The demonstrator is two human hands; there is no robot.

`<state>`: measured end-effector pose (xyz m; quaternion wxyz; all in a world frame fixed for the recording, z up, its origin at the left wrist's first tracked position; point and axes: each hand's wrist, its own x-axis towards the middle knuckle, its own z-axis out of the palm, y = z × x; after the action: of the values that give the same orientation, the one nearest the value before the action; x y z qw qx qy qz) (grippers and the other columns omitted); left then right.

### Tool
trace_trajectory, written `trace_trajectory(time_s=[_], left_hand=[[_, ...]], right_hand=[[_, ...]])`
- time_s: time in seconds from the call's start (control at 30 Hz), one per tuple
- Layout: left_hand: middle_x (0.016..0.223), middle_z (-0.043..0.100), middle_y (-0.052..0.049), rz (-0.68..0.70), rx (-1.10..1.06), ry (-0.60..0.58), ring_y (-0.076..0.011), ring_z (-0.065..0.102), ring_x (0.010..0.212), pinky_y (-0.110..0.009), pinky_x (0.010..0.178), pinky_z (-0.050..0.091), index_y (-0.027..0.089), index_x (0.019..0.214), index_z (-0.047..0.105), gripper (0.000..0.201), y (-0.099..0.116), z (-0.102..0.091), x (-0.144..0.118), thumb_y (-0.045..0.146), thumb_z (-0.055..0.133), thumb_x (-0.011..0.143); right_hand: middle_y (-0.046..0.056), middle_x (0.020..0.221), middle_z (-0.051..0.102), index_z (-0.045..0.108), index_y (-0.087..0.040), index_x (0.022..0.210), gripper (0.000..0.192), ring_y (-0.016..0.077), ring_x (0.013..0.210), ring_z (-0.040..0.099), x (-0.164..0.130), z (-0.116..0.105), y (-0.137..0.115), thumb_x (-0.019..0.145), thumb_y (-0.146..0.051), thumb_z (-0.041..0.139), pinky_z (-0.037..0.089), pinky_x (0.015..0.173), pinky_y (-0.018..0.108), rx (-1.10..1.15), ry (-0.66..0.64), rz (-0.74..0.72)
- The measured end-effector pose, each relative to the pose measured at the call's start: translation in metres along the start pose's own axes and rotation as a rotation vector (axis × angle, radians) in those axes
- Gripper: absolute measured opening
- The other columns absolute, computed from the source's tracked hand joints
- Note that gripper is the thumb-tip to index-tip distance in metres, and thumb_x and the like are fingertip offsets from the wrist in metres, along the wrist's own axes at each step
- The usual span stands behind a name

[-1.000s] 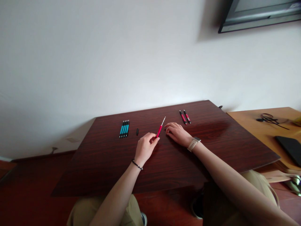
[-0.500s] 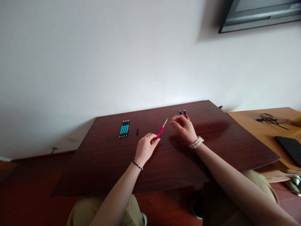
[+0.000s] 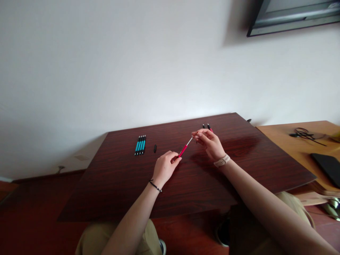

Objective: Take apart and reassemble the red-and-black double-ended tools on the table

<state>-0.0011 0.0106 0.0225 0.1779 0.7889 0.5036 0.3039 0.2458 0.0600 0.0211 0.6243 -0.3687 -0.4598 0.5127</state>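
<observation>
One slim red pen [image 3: 183, 151], bare silver tip.

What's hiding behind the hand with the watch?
Behind the right hand, two red pens lie on the table. Only their far ends show; the hand covers the rest.

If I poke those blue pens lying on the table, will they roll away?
Probably a little. The blue pens look thin and round, and the dark table looks smooth and shiny, so a sideways poke could roll them. They lie side by side, touching, so they may bump and scatter. They look stiff and light.
</observation>
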Motion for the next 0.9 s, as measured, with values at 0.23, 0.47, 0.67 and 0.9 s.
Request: trace_trajectory(time_s=[0.23, 0.47, 0.67, 0.9], left_hand=[[0.088, 0.072, -0.002, 0.013, 0.013, -0.004, -0.0162, 0.066, 0.075, -0.026, 0.071, 0.046, 0.024, 0.098, 0.075, 0.007, -0.0003, 0.0001, -0.0001, 0.029, 0.07, 0.1], [0.089, 0.072, -0.002, 0.016, 0.015, 0.002, -0.0163, 0.066, 0.075, -0.026, 0.071, 0.047, 0.024, 0.099, 0.075, 0.007, -0.0015, 0.0021, 0.0001, 0.029, 0.071, 0.099], [0.088, 0.072, -0.002, 0.013, 0.016, 0.002, -0.0164, 0.066, 0.074, -0.026, 0.071, 0.047, 0.024, 0.099, 0.076, 0.007, -0.0012, 0.0014, -0.0004, 0.029, 0.071, 0.099], [0.089, 0.071, -0.002, 0.022, 0.024, -0.008, -0.0161, 0.065, 0.074, -0.026, 0.07, 0.046, 0.024, 0.1, 0.075, 0.008, -0.003, 0.0028, 0.0002, 0.029, 0.07, 0.1]], right_hand=[[0.006, 0.114, 0.077, 0.072, -0.026, 0.098, 0.032, 0.0203, 0.1, 0.072, 0.0003, -0.0003, 0.0033, 0.085, -0.051, 0.087, 0.062, 0.088, 0.035, -0.028, -0.041, -0.008], [0.005, 0.108, 0.076, 0.072, -0.025, 0.098, 0.034, 0.0189, 0.093, 0.071, 0.0006, 0.0, 0.0049, 0.084, -0.053, 0.086, 0.059, 0.082, 0.032, -0.091, -0.043, -0.027], [0.005, 0.108, 0.076, 0.07, -0.026, 0.097, 0.033, 0.0191, 0.089, 0.07, 0.0003, -0.001, 0.002, 0.086, -0.053, 0.085, 0.059, 0.079, 0.033, -0.074, -0.007, -0.031], [0.004, 0.11, 0.075, 0.072, -0.026, 0.099, 0.031, 0.0173, 0.089, 0.069, -0.0001, -0.0004, 0.0052, 0.086, -0.051, 0.085, 0.058, 0.078, 0.03, -0.084, -0.039, -0.018]])
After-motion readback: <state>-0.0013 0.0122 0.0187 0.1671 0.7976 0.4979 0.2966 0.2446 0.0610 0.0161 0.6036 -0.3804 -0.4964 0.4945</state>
